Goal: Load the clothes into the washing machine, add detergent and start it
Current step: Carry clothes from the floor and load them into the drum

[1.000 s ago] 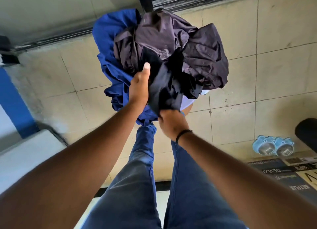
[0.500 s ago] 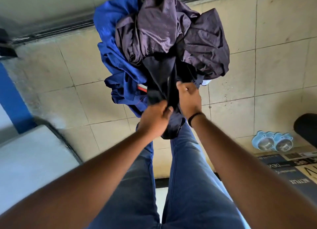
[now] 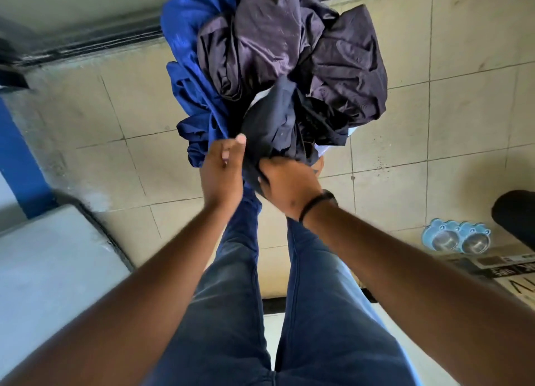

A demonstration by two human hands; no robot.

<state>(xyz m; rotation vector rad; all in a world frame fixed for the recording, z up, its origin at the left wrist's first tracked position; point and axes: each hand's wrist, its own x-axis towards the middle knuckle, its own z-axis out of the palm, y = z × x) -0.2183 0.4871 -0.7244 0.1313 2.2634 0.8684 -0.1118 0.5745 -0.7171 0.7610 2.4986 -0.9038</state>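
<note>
- Right hand (image 3: 285, 184), a black band at its wrist, has its fingers curled into the near edge of the dark cloth (image 3: 272, 125), gripping it.
- Left hand (image 3: 224, 168) lies just beside the right, thumb up and palm against the bundle's left side; its fingers are hidden behind the fabric, so its grip cannot be told.
- Beyond both hands the clothes (image 3: 278, 58) hang bunched over the tiled floor (image 3: 405, 125): purple-black cloth on top, blue cloth (image 3: 188, 76) left.
- Well left of the left hand, a grey-white machine top (image 3: 49, 270).
- Far right of the right hand, a blue double bowl (image 3: 457, 236) on the floor.
</note>
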